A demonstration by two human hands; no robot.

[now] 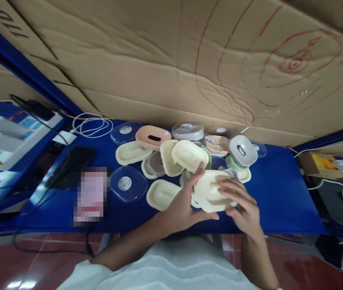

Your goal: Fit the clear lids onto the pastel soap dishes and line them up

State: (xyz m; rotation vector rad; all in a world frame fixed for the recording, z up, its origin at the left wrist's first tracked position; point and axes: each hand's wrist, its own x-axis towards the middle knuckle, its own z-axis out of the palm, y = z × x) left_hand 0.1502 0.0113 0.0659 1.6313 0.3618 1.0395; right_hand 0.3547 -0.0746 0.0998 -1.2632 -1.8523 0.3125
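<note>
My right hand (246, 209) grips the right side of a cream plastic soap dish (206, 191), its fingers lying over the upper face and its thumb at the lower edge. On the other side, my left hand (183, 205) holds the dish's left edge between spread thumb and fingers. The dish is lifted and tilted above the table's front half. Behind it lies a pile of similar parts: a cream tray (189, 155), a peach dish (153, 137), a grey slotted dish (243, 150) and a grey lidded one (188, 131). Left of my hands lies another cream tray (162, 194).
The blue table (283, 193) backs onto a cardboard wall (147, 72). A clear lid (129, 184) lies left of the pile. Farther left are a blurred-out phone-like object (92, 195), a dark device (80, 157) and a coiled white cable (92, 125). A small cardboard box (319, 165) stands at right.
</note>
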